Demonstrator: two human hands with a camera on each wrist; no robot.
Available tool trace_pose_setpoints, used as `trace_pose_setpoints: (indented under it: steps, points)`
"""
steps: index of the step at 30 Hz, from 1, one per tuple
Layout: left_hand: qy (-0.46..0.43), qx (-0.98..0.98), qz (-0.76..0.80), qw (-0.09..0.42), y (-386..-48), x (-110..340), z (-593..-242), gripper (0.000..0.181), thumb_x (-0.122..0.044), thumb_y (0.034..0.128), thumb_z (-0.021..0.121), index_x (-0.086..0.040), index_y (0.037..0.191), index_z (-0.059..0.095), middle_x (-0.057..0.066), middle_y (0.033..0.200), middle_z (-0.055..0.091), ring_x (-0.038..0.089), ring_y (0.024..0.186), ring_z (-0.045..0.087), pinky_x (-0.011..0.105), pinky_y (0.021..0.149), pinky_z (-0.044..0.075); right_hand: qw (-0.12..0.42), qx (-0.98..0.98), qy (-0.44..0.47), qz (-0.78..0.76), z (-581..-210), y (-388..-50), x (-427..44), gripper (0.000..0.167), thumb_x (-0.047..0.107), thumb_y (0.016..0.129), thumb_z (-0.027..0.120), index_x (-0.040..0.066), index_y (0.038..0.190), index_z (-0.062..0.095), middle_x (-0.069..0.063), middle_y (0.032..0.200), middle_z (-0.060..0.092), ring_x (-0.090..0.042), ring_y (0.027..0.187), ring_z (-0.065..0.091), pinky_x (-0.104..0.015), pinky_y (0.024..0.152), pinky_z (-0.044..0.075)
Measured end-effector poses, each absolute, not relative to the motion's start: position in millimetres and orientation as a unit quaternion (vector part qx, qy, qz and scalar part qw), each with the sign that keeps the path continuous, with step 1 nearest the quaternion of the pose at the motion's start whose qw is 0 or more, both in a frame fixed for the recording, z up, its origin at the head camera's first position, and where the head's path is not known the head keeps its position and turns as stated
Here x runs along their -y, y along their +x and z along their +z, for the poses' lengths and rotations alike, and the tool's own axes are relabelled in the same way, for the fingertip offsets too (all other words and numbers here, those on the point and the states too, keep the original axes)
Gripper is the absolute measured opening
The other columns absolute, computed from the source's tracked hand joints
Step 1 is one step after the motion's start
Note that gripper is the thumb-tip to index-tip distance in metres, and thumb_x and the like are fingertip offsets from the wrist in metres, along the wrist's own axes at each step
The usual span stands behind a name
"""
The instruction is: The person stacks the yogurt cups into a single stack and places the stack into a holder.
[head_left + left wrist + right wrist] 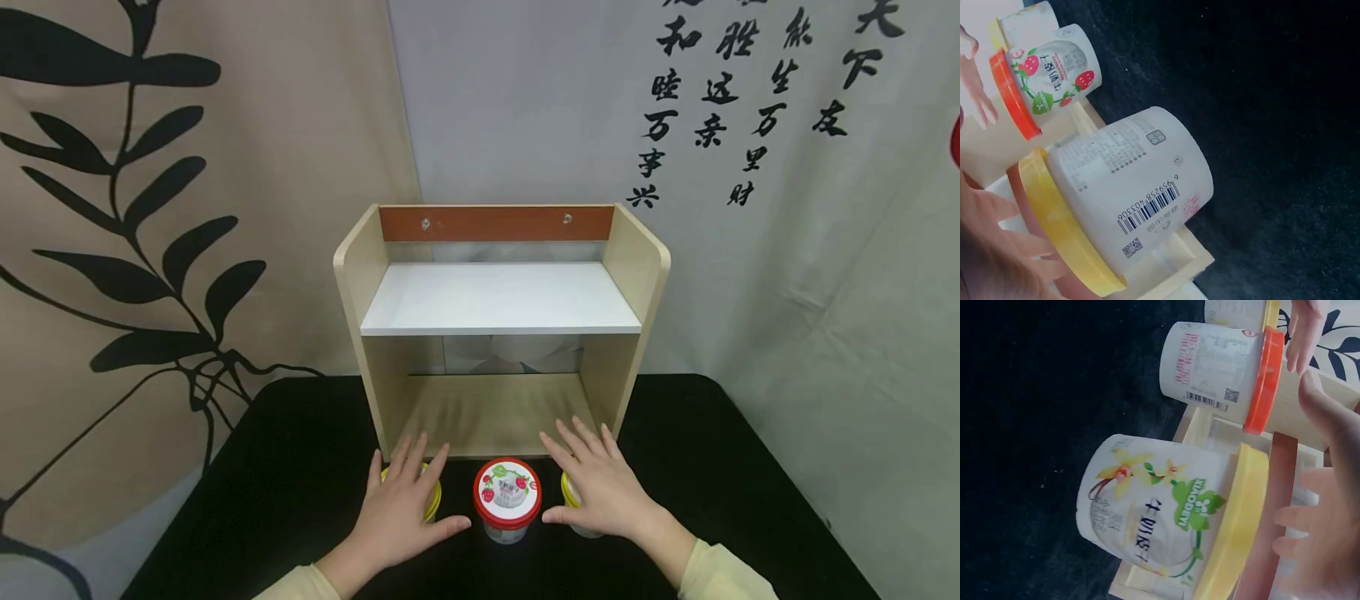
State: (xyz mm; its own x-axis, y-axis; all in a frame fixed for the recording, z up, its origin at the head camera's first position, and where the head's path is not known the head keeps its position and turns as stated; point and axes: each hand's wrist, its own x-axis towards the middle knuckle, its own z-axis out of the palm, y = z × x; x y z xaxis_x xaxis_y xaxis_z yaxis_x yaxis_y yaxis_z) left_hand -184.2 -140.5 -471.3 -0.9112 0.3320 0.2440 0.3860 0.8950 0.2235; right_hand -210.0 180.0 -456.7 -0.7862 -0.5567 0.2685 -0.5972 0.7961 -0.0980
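Observation:
Three round tubs stand in a row on the black table. A red-lidded tub point(507, 493) with strawberries on its top is in the middle, between the hands. Over the left yellow-lidded tub point(1129, 194) spreads my left hand point(396, 510), fingers straight, partly covering it in the head view. My right hand point(603, 493) is spread likewise above the right yellow-lidded tub point(1147, 506), which shows vanilla flowers. Both wrist views show the fingers beyond the lids and not wrapped round the tubs. Whether either palm touches a lid I cannot tell.
Just behind the tubs stands a two-level wooden shelf point(501, 300) with a white middle board and a brown back rail point(495, 224). Black tabletop point(720, 483) extends to both sides. Cloth with printed leaves and lettering hangs behind.

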Motion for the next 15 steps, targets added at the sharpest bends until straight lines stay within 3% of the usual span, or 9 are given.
trace_pose_setpoints:
  steps: [8, 15]
  points:
    - [-0.187, 0.965, -0.143, 0.114, -184, 141, -471, 0.105, -0.091, 0.0734, 0.044, -0.013, 0.144, 0.053, 0.022, 0.147, 0.045, 0.045, 0.136, 0.037, 0.075, 0.107, 0.013, 0.162, 0.925, 0.322, 0.118, -463, -211, -185, 0.098, 0.064, 0.07, 0.079, 0.011, 0.146, 0.049, -0.019, 0.146, 0.048, -0.043, 0.137, 0.037, -0.069, 0.108, 0.023]
    - [-0.197, 0.955, -0.162, 0.149, -185, 142, -472, 0.101, -0.087, 0.0723, 0.054, -0.011, 0.139, 0.057, 0.02, 0.141, 0.052, 0.043, 0.129, 0.047, 0.073, 0.104, 0.023, 0.178, 0.917, 0.322, 0.155, -469, -211, -190, 0.097, 0.057, 0.066, 0.085, 0.01, 0.144, 0.051, -0.016, 0.142, 0.052, -0.041, 0.134, 0.041, -0.069, 0.107, 0.026]
